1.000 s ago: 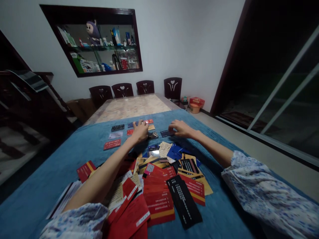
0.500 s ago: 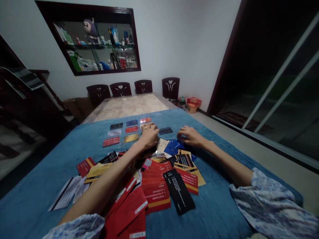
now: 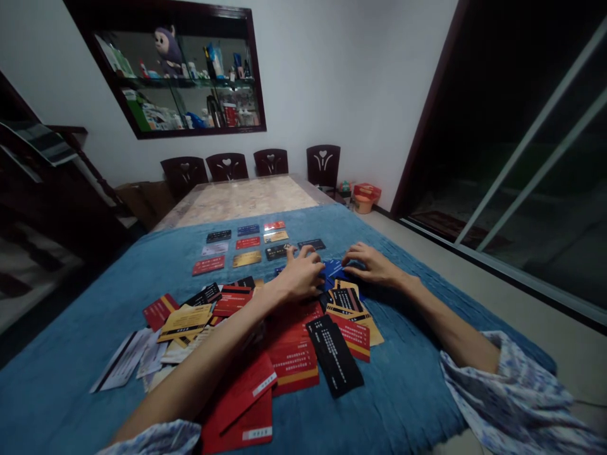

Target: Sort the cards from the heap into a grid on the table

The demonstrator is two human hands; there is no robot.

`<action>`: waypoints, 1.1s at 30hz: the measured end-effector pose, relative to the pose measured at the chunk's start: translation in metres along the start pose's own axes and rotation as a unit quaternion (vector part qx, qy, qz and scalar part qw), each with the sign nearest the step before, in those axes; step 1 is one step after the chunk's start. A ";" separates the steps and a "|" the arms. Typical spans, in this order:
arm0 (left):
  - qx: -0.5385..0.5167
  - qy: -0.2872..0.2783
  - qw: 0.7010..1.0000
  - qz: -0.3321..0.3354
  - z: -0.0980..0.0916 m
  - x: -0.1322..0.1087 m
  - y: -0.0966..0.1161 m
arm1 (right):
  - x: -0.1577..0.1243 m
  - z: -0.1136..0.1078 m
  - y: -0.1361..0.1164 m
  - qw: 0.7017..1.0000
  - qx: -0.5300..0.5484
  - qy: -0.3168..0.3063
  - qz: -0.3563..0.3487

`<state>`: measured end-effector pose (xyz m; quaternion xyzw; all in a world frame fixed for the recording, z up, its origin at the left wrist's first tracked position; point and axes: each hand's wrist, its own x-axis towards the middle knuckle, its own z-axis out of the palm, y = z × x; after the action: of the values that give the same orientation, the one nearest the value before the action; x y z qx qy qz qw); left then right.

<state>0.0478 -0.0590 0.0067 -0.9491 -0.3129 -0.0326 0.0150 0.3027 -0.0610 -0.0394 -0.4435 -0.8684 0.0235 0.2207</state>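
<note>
My left hand (image 3: 302, 273) reaches over the card pile, its fingers bent and apart, fingertips close to some blue cards (image 3: 334, 269). No card shows in its grasp. From the other side my right hand (image 3: 372, 263), fingers also curved and apart, touches the right edge of those blue cards. Just beyond the left hand lies a black card (image 3: 277, 252). Nearer me, red cards (image 3: 294, 354), a long black card (image 3: 334, 357) and yellow cards (image 3: 353, 309) overlap. My left forearm hides part of the pile.
Cards lie in spaced rows farther off, among them a gold card (image 3: 247, 258) and a dark card (image 3: 312, 244). A blue cloth (image 3: 403, 366) covers the near part of the table (image 3: 246, 196). Dark chairs (image 3: 323, 165) stand at the far end.
My left hand has drawn back and right from the card rows to the blue cards, uncovering a black card there. My right hand stays beside the blue cards. The view has shifted slightly.
</note>
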 end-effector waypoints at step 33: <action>-0.015 -0.086 0.995 -0.058 0.013 -0.002 -0.015 | 0.003 0.009 -0.003 1.000 0.000 -0.003 -0.014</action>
<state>0.0378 -0.0473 -0.0058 -0.9289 -0.3667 0.0436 -0.0285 0.2954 -0.0594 -0.0462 -0.4314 -0.8750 0.0215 0.2184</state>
